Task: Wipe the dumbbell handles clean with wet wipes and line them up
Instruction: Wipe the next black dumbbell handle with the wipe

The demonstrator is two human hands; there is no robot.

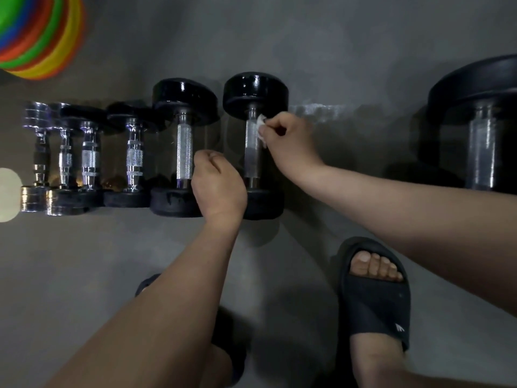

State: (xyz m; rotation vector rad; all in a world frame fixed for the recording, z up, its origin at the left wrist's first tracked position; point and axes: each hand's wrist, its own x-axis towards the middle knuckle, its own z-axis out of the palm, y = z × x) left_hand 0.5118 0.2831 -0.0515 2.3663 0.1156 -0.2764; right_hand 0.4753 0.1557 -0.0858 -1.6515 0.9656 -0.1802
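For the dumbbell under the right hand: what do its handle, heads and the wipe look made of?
Handle: bare metal, likely steel, silvery with a textured middle. Heads: glossy black with bright highlights; painted metal or coated rubber, cannot tell. Wipe: thin white crumpled sheet, probably nonwoven fabric, pinched by the right hand.

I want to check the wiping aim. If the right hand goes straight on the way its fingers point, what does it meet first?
The handle of the black dumbbell beside it. The wet wipe that the right hand pinches seems to touch it, though depth is unclear.
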